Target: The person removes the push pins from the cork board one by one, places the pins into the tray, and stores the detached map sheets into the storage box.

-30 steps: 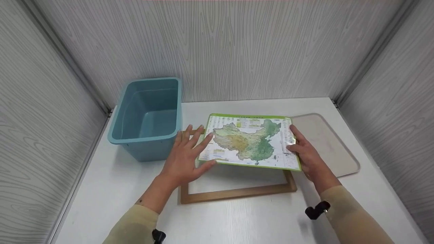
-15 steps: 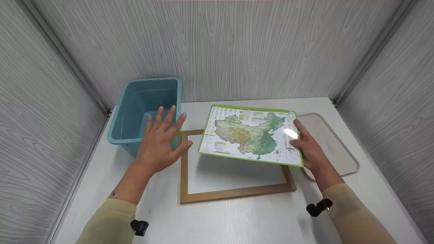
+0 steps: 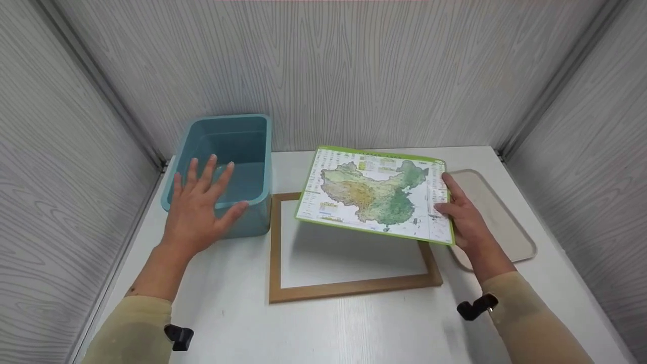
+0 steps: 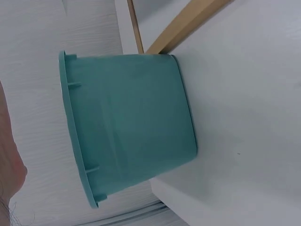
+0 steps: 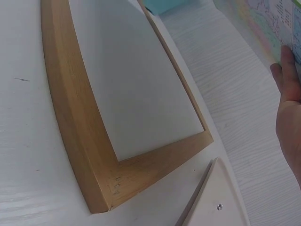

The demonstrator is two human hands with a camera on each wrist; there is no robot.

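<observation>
Two hands are in view, both mine. My right hand [image 3: 462, 217] pinches the right edge of a printed map board [image 3: 376, 197], thumb on top over the margin, the other fingers underneath and hidden. The board has a green border and shows a green and tan map with small text panels. It is lifted off the table and tilted, its far edge higher than its near edge, and it stretches away to the left of my right hand. In the right wrist view only a fingertip [image 5: 288, 59] shows against the board's edge [image 5: 263, 19].

Directly below the board, and just left of my right wrist, a wooden frame [image 3: 349, 289] lies flat on the white table [image 3: 354, 333]; the white surface shows through its opening. The board hangs over the frame's far half without touching it. Behind my right hand, partly hidden by it, lies a flat beige tray [image 3: 498, 212] with rounded corners.

My left hand [image 3: 199, 210] is spread, fingers straight and apart, palm down, holding nothing. It hovers over the near rim of a teal plastic bin [image 3: 237, 141]; I cannot tell whether it touches the rim. The bin stands just left of the frame, and its inside looks bare. The map board is well apart from my left hand, off to its right.
</observation>
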